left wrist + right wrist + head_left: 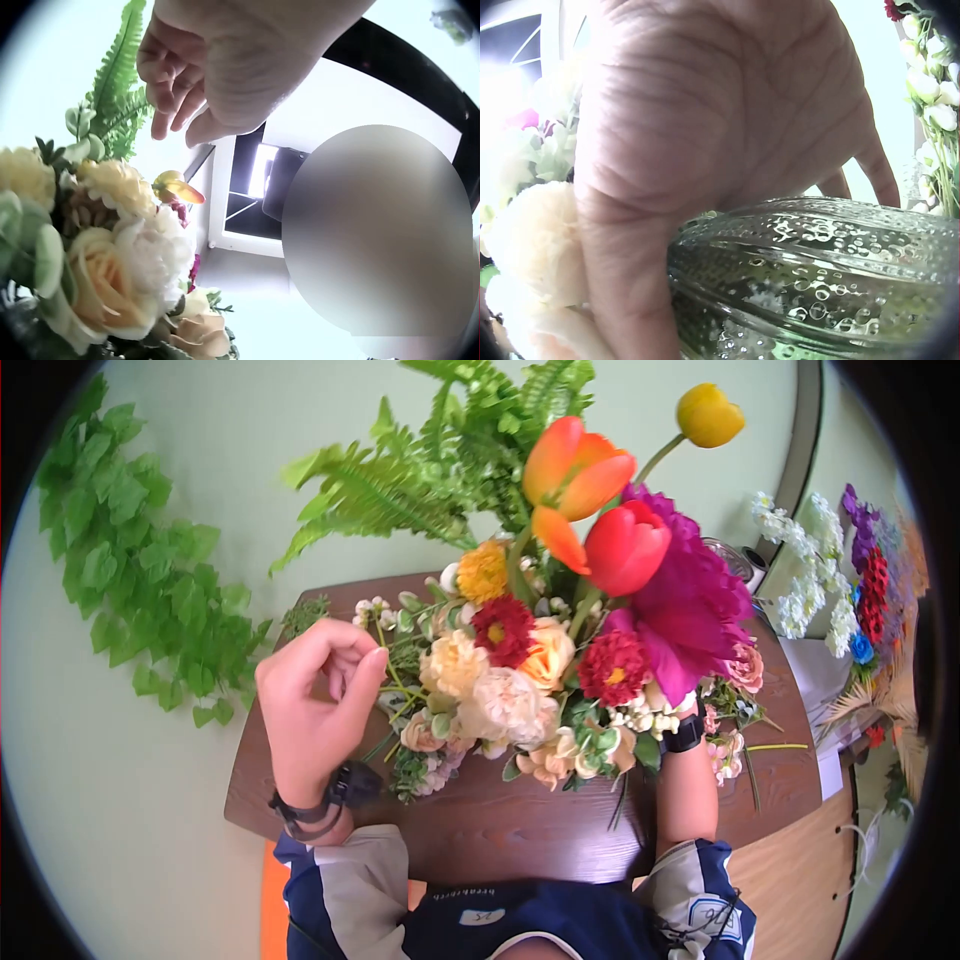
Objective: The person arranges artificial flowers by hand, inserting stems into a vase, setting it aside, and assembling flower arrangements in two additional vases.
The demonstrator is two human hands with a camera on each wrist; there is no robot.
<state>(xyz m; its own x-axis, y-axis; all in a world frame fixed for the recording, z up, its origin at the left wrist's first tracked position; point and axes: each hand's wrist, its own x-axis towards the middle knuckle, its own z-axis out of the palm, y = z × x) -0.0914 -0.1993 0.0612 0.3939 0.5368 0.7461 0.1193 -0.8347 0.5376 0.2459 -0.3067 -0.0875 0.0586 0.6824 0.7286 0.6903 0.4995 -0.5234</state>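
Observation:
My left hand point(315, 705) hovers at the left side of a large flower arrangement, fingers loosely bent and nothing between them. In the left wrist view its thumb and fingertips hang apart above cream roses point(105, 285). My right hand point(727, 112) grips a bubbled, ribbed glass vase point(817, 277), thumb on the near side and fingers around the far side. From the head view, blooms hide most of that hand and the vase. The arrangement includes an orange tulip point(565, 465), a red tulip point(627, 548), a magenta peony point(690, 610) and green fern point(430, 485).
The arrangement stands on a dark brown wooden table point(520, 825). Loose stems and small pink flowers point(728, 755) lie at its right. Ivy point(140, 560) hangs on the left wall. More flowers, white point(800, 560) and red point(872, 595), stand beyond the table's right edge.

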